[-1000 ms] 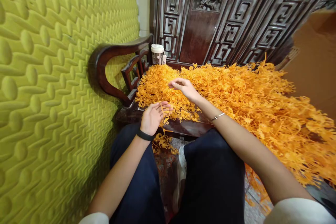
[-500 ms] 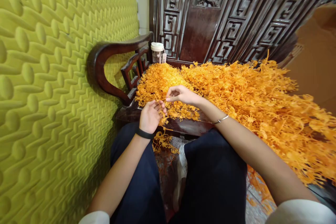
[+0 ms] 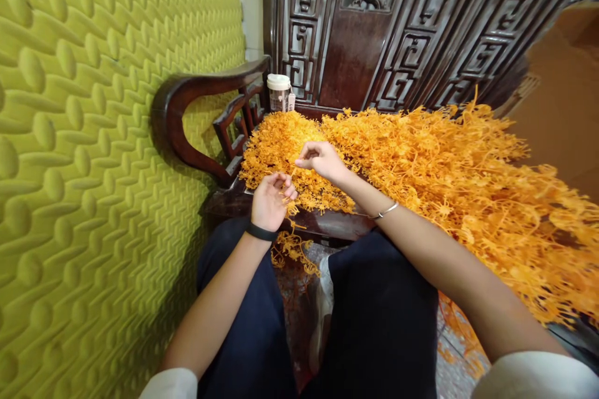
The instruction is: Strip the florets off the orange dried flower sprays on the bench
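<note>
My left hand [image 3: 270, 201], palm up and fingers curled, holds a thin orange plastic sprig [image 3: 286, 201] that partly shows between the fingers. Just above and to its right, my right hand [image 3: 324, 161] pinches thumb against forefinger. A thin orange strand runs down from that pinch toward the left fingertips. Behind both hands lies a heap of orange plastic sprigs [image 3: 421, 156] with small flower-like ends, spread along a dark wooden bench [image 3: 327, 222]. More orange sprigs [image 3: 294, 250] hang or lie below the bench edge between my knees; their support is hard to make out.
At the left, the bench's curved armrest [image 3: 171, 118] stands against a yellow-green textured wall [image 3: 93, 137]. A white-lidded cup [image 3: 279, 93] sits in the back corner. The carved backrest [image 3: 358, 59] rises behind the heap. Brown cardboard [image 3: 556, 100] is at the right.
My right hand has risen slightly, away from my left hand, drawing the thin strand up between them. The left fingers have shifted a little. The camera view has moved slightly.
</note>
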Motion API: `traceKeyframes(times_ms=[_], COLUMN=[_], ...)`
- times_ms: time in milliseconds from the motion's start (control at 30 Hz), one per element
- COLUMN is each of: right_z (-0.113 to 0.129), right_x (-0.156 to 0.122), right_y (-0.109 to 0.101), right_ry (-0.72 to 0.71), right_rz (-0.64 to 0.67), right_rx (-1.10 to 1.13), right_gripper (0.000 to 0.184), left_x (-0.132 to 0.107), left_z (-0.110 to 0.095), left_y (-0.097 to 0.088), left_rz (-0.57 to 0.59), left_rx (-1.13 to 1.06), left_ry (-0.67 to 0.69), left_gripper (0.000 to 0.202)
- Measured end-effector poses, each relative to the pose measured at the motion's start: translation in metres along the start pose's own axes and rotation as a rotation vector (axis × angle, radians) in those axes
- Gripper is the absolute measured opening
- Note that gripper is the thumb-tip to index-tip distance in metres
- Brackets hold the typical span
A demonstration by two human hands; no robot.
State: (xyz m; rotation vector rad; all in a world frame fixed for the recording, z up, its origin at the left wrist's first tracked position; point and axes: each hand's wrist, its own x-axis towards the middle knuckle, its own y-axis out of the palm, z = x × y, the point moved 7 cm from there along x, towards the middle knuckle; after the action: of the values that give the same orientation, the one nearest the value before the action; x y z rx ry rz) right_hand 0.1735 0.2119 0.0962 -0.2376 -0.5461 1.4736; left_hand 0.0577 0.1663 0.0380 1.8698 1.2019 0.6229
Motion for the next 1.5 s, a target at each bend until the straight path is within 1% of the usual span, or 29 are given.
traceKeyframes(times_ms=[33,67,133,167,233,267,300,367,467,533,667,800,867,933,1000,1067,1167,1200,1267,1333,1400,1500], right_z=[-0.001,-0.003,-0.011,-0.017,-0.028,-0.033,-0.035,-0.032,-0.021,-0.016,-0.013,-0.006,0.0,0.008,0.016,0.023,0.029,0.029,0.029,0.03,0.03,0.024], right_x=[0.004,0.007,0.008,0.008,0.007,0.006,0.004,0.0,-0.001,0.001,0.004,-0.002,-0.007,-0.013,-0.021,-0.028,-0.038,-0.041,-0.043,-0.044,-0.043,-0.038], right_y=[-0.014,-0.033,-0.078,-0.096,-0.123,-0.129,-0.131,-0.123,-0.099,-0.087,-0.08,-0.078,-0.069,-0.053,-0.036,-0.021,0.001,0.007,0.015,0.021,0.023,0.024], right_ry=[-0.029,-0.061,-0.123,-0.135,-0.146,-0.145,-0.146,-0.161,-0.21,-0.235,-0.283,-0.294,-0.27,-0.232,-0.207,-0.205,-0.217,-0.221,-0.237,-0.269,-0.282,-0.201], right_rz=[-0.103,-0.234,-0.519,-0.598,-0.666,-0.665,-0.653,-0.601,-0.514,-0.468,-0.386,-0.298,-0.167,0.023,0.185,0.313,0.496,0.538,0.566,0.552,0.519,0.473], right_rx=[-0.034,-0.063,-0.083,-0.07,-0.046,-0.035,-0.029,-0.036,-0.067,-0.071,-0.04,0.023,0.107,0.175,0.189,0.156,0.05,0.006,-0.07,-0.103,-0.083,0.034], right_gripper=[0.022,0.021,0.016,0.013,0.009,0.009,0.01,0.012,0.009,0.008,0.017,0.026,0.028,0.033,0.039,0.042,0.035,0.033,0.03,0.021,0.014,0.012], left_x=[-0.002,-0.005,-0.014,-0.018,-0.025,-0.026,-0.026,-0.025,-0.023,-0.023,-0.024,-0.025,-0.026,-0.027,-0.027,-0.027,-0.028,-0.028,-0.027,-0.027,-0.025,-0.023], left_z=[0.0,0.001,0.002,0.002,-0.001,-0.003,-0.005,-0.008,-0.007,-0.007,-0.006,-0.005,-0.005,-0.005,-0.005,-0.006,-0.006,-0.006,-0.007,-0.007,-0.008,-0.007], left_y=[-0.002,-0.005,-0.013,-0.017,-0.021,-0.022,-0.022,-0.02,-0.018,-0.019,-0.022,-0.015,-0.01,-0.007,-0.006,-0.006,-0.008,-0.008,-0.008,-0.01,-0.013,-0.02], left_rz=[-0.007,-0.017,-0.037,-0.047,-0.05,-0.048,-0.045,-0.043,-0.045,-0.055,-0.062,0.009,0.061,0.102,0.118,0.114,0.082,0.07,0.053,0.034,-0.005,-0.079], left_rx=[-0.013,-0.027,-0.048,-0.05,-0.037,-0.032,-0.029,-0.036,-0.04,-0.041,-0.04,0.015,0.035,0.04,0.04,0.041,0.053,0.059,0.069,0.069,0.079,0.12], left_ry=[-0.005,-0.016,-0.041,-0.05,-0.044,-0.039,-0.034,-0.032,-0.043,-0.037,-0.008,-0.011,-0.009,-0.007,-0.003,0.001,0.002,0.003,0.008,0.019,0.029,0.027], left_gripper=[0.033,0.035,0.037,0.037,0.034,0.033,0.033,0.032,0.029,0.027,0.028,0.035,0.037,0.04,0.043,0.045,0.046,0.046,0.045,0.043,0.039,0.033])
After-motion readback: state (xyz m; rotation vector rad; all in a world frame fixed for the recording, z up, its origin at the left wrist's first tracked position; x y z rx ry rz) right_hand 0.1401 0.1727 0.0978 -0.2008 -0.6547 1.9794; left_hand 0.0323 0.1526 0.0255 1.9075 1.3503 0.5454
